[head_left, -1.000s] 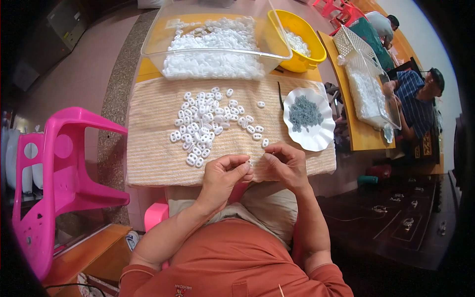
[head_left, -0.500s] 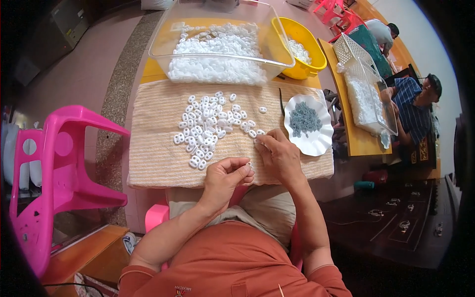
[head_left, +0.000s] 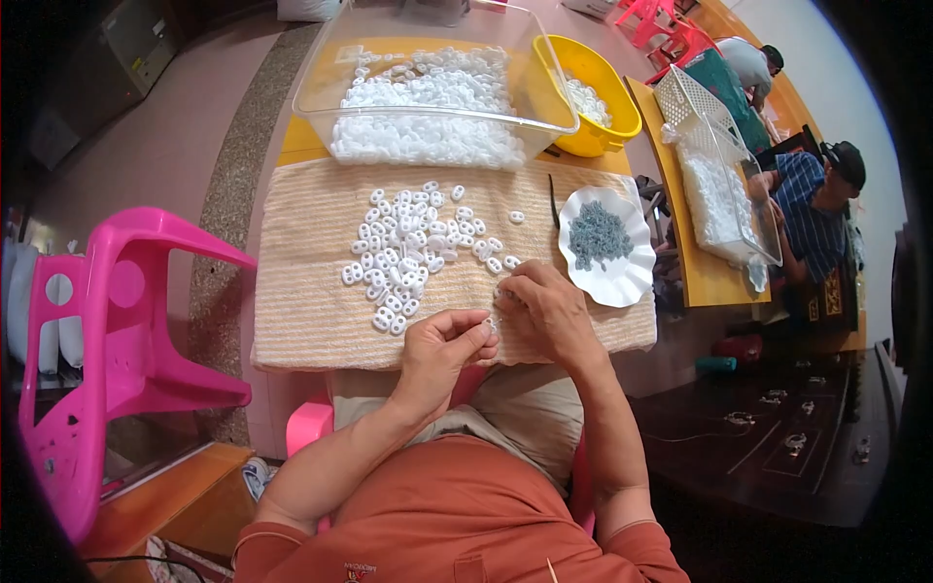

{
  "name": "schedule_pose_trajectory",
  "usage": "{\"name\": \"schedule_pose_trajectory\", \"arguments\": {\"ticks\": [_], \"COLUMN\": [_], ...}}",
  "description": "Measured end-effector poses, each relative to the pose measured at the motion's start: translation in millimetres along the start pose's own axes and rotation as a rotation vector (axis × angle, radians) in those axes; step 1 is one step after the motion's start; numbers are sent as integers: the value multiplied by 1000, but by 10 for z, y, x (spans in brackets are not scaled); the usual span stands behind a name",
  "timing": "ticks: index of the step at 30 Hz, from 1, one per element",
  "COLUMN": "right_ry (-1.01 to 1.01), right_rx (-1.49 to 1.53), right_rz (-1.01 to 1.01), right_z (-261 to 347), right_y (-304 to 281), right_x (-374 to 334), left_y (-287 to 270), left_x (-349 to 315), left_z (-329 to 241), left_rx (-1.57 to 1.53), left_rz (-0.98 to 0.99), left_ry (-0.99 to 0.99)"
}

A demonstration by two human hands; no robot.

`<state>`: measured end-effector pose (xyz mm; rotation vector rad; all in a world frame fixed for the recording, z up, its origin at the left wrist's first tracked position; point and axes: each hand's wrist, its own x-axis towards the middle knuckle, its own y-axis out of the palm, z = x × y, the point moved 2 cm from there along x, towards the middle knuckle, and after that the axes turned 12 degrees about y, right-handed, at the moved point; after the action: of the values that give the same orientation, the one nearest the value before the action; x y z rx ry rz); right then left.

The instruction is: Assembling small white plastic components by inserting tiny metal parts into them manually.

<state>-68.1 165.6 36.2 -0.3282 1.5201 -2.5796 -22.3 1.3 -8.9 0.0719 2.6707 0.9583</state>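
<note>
My left hand (head_left: 445, 342) is closed in a pinch above the towel's front edge. Something small and pale shows at its fingertips, too hidden to name. Just right of it, my right hand (head_left: 546, 303) reaches down to the towel, thumb and fingers together on a white two-hole plastic piece, mostly covered. A loose pile of white oval two-hole pieces (head_left: 403, 243) lies left of centre, with several stragglers trailing toward my right hand. To the right, a white wavy-rimmed plate (head_left: 630, 280) bears a heap of tiny grey-blue parts (head_left: 598, 235), too small to make out.
A striped towel (head_left: 306, 291) covers the table. Behind it stand a clear bin (head_left: 437, 121) of white pieces and a yellow basin (head_left: 622, 126). A pink chair (head_left: 97, 321) is at left. Two people sit at right, near another table (head_left: 695, 262) with a clear bin.
My right hand has drawn slightly nearer to me and to my left hand, from the stragglers toward the towel's front. My left hand keeps its pinch in nearly the same place.
</note>
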Motion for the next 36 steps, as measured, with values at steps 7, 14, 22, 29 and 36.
{"name": "schedule_pose_trajectory", "arguments": {"ticks": [7,14,22,29,36], "right_ry": [-73,80,529,586,529], "right_rx": [-82,270,962,1179,1167], "right_rz": [-25,-162,177,378,467], "right_z": [-48,-188,-145,-29,-51], "right_y": [64,203,214,188,205], "right_x": [-47,-137,-279,-319,-337], "left_y": [-1,-3,4,-3,1], "left_x": [1,-3,-4,6,9], "left_z": [-7,-27,-34,-24,-12], "left_rx": [-11,-22,-78,-88,-125], "left_rz": [-4,-33,-27,-21,-35], "left_ry": [11,13,29,27,53]}}
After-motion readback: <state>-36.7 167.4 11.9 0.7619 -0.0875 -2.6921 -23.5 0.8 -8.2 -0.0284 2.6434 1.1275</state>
